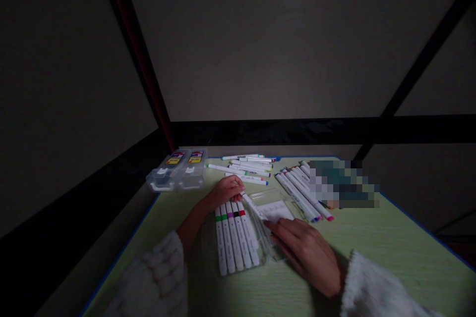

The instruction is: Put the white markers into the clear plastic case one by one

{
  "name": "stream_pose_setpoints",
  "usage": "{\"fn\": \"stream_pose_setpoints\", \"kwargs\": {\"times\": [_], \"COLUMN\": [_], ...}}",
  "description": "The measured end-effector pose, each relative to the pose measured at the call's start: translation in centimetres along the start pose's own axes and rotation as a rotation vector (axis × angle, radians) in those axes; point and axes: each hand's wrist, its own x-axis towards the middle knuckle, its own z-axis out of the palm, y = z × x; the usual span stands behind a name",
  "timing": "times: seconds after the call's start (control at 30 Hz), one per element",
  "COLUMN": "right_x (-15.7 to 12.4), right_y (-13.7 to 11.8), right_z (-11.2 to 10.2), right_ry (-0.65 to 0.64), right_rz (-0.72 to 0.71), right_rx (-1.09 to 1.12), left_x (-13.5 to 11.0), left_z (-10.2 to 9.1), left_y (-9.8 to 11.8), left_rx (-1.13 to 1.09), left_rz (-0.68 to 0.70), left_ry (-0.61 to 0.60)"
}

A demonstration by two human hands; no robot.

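Observation:
A white marker [253, 205] slants between my two hands, above the hinge side of an open clear plastic case. My left hand [227, 189] pinches its far end, and my right hand [307, 252] grips its near end. Several white markers [233, 242] with green, purple, black and red bands lie side by side in the left half of the clear case [210, 257]. The case's other half [273, 194], with a white printed card [277, 210] in it, lies partly under my right hand.
Two closed clear cases [191, 178] with colourful labels stand at the back left. Loose white markers [247, 168] lie across the back of the green table [375, 257]. More markers [303, 190] are piled at the right, beside a pixelated patch. Walls rise behind.

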Motion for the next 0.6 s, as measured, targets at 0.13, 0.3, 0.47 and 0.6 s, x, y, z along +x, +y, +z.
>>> {"fn": "stream_pose_setpoints", "kwargs": {"times": [0.13, 0.3, 0.47, 0.6], "right_x": [-0.14, -0.10, -0.01, -0.08], "right_y": [-0.18, -0.56, -0.87, -1.00], "right_z": [0.10, 0.23, 0.33, 0.42], "right_ry": [0.045, 0.083, 0.128, 0.112], "right_rz": [0.000, 0.009, 0.020, 0.029], "right_rx": [-0.017, -0.020, 0.003, 0.035], "left_x": [0.15, 0.10, 0.01, 0.27], "left_z": [0.07, 0.32, 0.31, 0.03], "left_y": [-0.26, -0.07, 0.23, -0.18], "left_rx": [0.027, 0.047, 0.067, 0.104], "left_rz": [-0.016, -0.021, -0.042, -0.026], "left_ry": [0.044, 0.080, 0.115, 0.118]}}
